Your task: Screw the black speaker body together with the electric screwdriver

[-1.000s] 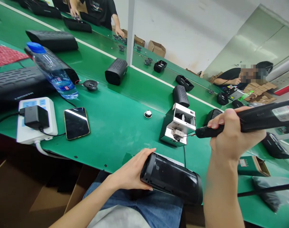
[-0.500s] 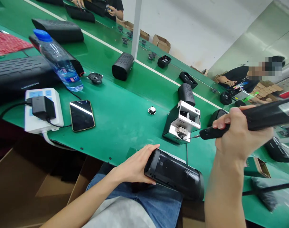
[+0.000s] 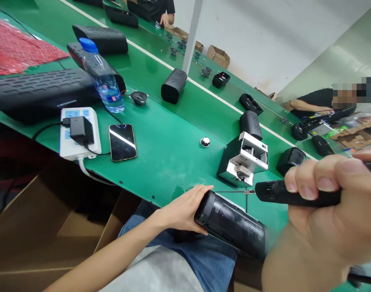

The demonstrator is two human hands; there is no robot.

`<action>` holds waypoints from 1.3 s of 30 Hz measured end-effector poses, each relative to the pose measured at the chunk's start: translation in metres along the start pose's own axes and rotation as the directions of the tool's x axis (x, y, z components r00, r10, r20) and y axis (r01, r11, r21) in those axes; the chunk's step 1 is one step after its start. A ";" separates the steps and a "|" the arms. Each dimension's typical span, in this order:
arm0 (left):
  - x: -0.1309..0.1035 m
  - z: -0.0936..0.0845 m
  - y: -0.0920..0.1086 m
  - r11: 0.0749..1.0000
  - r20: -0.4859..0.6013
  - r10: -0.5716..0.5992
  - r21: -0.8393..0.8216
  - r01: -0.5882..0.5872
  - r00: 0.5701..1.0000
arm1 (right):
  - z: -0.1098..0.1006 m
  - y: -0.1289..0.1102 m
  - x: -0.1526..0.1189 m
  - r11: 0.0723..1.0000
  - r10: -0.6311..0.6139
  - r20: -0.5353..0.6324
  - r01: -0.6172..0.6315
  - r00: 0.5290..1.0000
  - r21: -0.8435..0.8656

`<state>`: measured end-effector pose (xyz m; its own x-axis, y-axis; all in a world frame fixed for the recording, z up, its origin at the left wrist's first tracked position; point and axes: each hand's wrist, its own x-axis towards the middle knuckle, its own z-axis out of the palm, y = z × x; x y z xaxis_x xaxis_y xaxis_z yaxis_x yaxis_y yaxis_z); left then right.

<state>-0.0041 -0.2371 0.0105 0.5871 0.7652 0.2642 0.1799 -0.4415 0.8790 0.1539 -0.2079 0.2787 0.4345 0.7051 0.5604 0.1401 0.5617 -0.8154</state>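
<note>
My left hand (image 3: 185,209) grips the near-left end of a black speaker (image 3: 234,225), which lies tilted at the table's front edge over my lap. My right hand (image 3: 334,194) is wrapped round a black electric screwdriver (image 3: 273,192) at the right. Its long thin bit points left, with the tip near my left fingertips and the speaker's upper left end; whether it touches is too small to tell. Just beyond the speaker stands a silver and black screw feeder (image 3: 244,160).
On the green table (image 3: 167,142) are a phone (image 3: 122,142), a white power strip (image 3: 66,140), a water bottle (image 3: 104,81), a loose speaker driver (image 3: 139,97) and a small shiny metal piece (image 3: 205,141). Black housings line the far side, where people sit. Cardboard (image 3: 30,235) is below left.
My right hand has brought the screwdriver away from the screw feeder, so its bit now lies above the speaker's left end. My left hand keeps its hold. The view has shifted slightly.
</note>
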 end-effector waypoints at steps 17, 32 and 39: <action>0.009 0.001 -0.004 0.997 -0.027 0.066 -0.049 -0.067 0.997 | -0.006 0.077 -0.028 0.970 -0.007 0.488 -0.113 0.873 0.215; 0.004 -0.004 0.007 0.996 -0.021 -0.067 -0.058 0.065 0.998 | -0.011 0.063 -0.023 0.965 0.045 0.452 -0.155 0.891 0.210; 0.001 -0.003 0.005 0.995 0.015 -0.097 -0.012 0.098 0.995 | -0.040 0.032 0.048 0.950 -0.285 -0.026 0.286 0.958 0.124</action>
<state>-0.0051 -0.2372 0.0159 0.5787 0.7974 0.1712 0.2265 -0.3588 0.9055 0.2146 -0.1735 0.2735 0.3999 0.5044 0.7653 0.1470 0.7889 -0.5967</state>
